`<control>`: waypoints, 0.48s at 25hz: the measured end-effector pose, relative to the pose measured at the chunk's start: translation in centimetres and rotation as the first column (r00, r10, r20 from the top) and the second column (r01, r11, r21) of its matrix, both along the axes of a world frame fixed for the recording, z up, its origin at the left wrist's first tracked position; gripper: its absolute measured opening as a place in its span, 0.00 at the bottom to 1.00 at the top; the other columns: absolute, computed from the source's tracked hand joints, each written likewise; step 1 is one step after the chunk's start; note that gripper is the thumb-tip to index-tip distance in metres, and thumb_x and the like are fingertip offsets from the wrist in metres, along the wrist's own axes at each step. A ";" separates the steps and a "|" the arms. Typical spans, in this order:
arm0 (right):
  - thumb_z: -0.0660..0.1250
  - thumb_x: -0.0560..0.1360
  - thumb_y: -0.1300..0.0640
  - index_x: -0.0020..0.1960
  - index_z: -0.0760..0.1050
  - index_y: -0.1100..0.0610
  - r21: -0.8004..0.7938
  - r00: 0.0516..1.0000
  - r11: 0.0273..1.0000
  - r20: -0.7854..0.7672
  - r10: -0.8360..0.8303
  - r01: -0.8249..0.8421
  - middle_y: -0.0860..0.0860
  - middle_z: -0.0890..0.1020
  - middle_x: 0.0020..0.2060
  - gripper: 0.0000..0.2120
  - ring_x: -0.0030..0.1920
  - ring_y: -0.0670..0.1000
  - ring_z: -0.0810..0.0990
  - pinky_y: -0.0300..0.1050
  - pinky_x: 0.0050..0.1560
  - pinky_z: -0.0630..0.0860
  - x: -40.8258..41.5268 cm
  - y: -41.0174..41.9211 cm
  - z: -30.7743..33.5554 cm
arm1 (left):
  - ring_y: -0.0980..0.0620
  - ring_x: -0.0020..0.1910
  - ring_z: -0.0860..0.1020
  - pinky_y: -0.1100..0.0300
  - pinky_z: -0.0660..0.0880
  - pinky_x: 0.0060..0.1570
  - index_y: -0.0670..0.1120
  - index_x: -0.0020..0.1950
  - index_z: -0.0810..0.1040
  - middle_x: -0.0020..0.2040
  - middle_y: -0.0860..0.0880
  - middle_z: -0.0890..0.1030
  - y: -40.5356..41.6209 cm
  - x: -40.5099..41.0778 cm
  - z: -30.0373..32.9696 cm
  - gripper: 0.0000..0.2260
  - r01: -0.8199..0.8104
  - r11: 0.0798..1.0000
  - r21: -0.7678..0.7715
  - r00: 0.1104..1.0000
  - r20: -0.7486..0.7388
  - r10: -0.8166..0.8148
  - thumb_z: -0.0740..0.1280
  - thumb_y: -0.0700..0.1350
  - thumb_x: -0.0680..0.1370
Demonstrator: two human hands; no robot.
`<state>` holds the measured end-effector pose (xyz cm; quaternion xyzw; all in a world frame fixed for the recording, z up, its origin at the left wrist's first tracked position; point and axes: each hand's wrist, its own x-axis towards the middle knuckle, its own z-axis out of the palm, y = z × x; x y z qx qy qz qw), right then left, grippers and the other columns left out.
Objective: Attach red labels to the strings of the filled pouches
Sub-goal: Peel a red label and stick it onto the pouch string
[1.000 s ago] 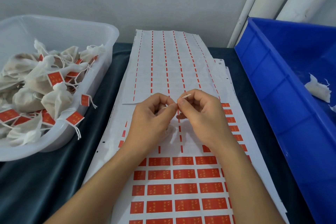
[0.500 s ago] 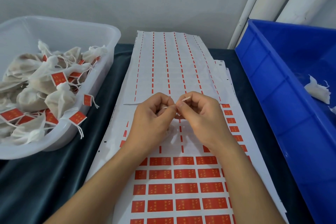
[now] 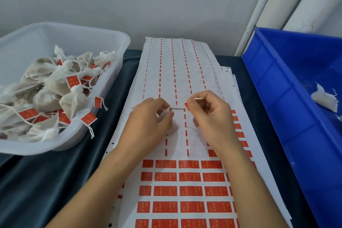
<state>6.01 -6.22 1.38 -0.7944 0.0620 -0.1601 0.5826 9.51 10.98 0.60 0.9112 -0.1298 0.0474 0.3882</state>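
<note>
A good share of the work looks done: the clear plastic tub [image 3: 103, 39] on the left holds a heap of filled white fabric pouches [image 3: 55, 98], many with small red paper labels [image 3: 73, 81] already on their strings. The peeled backing sheet [image 3: 174, 72] at the far end of the dark cloth-covered surface [image 3: 46, 181] carries only thin red strips, while the label sheet [image 3: 185, 190] nearer the person has several full rows of red stickers to use. To the right, the blue plastic bin [image 3: 277, 107] shows only a scrap of white fabric [image 3: 323, 98], so few unlabelled pouches seem left there, though most of the bin is out of view.

The pouch in hand sits under the left hand [image 3: 151, 120], whose fingers are curled round its small white fabric body [image 3: 165, 112] above the label sheets. Its thin white string [image 3: 182, 103] runs roughly level from left to right, rising slightly toward the right hand [image 3: 209, 116], with its loose end poking out past the knuckles. The right thumb and forefinger are pinched together on a red label [image 3: 186, 106] at the string, apparently folding it closed; whether it is fully stuck I cannot tell.
</note>
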 end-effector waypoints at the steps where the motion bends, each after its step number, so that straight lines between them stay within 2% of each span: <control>1: 0.70 0.80 0.52 0.50 0.80 0.47 -0.008 1.000 1.000 0.007 0.030 -0.030 0.44 0.83 0.38 0.01 0.39 0.46 0.82 0.37 0.40 0.80 -0.1 0.1 0.1 | 0.62 0.43 0.77 0.63 0.77 0.42 0.60 0.53 0.81 0.46 0.62 0.78 0.2 -0.2 0.3 0.02 -0.010 1.000 0.015 0.999 0.034 0.009 0.69 0.55 0.82; 4: 0.69 0.81 0.57 0.50 0.78 0.50 -0.018 0.984 0.984 0.016 0.177 -0.177 0.47 0.84 0.37 0.03 0.37 0.48 0.85 0.37 0.38 0.81 -0.4 1.4 0.5 | 0.62 0.42 0.79 0.65 0.78 0.43 0.58 0.54 0.83 0.45 0.61 0.79 1.3 -1.2 1.9 0.03 -0.003 1.000 -0.009 0.991 0.136 0.004 0.71 0.52 0.81; 7: 0.69 0.81 0.58 0.53 0.77 0.51 0.030 0.952 0.951 0.016 0.307 -0.307 0.46 0.86 0.43 0.03 0.43 0.49 0.88 0.42 0.44 0.84 -0.4 3.3 1.0 | 0.63 0.41 0.79 0.67 0.78 0.44 0.56 0.56 0.84 0.47 0.61 0.79 2.6 -1.8 3.8 0.06 -0.009 1.000 -0.018 0.983 0.181 0.012 0.72 0.47 0.81; 10: 0.69 0.81 0.56 0.54 0.77 0.46 -0.042 0.941 0.941 0.038 0.337 -0.336 0.40 0.85 0.47 0.05 0.49 0.46 0.86 0.41 0.48 0.84 0.4 5.0 2.1 | 0.60 0.42 0.78 0.71 0.73 0.43 0.53 0.59 0.84 0.50 0.59 0.78 3.5 -1.9 5.9 0.09 -0.025 0.998 0.061 0.966 0.258 0.008 0.71 0.42 0.82; 12: 0.69 0.82 0.55 0.53 0.76 0.43 -0.076 0.930 0.931 0.069 0.361 -0.356 0.38 0.84 0.48 0.07 0.51 0.44 0.85 0.40 0.48 0.84 1.5 6.1 3.5 | 0.55 0.43 0.78 0.66 0.73 0.42 0.49 0.60 0.83 0.51 0.53 0.79 4.3 -1.6 7.6 0.09 -0.032 0.992 0.125 0.935 0.354 -0.015 0.71 0.39 0.81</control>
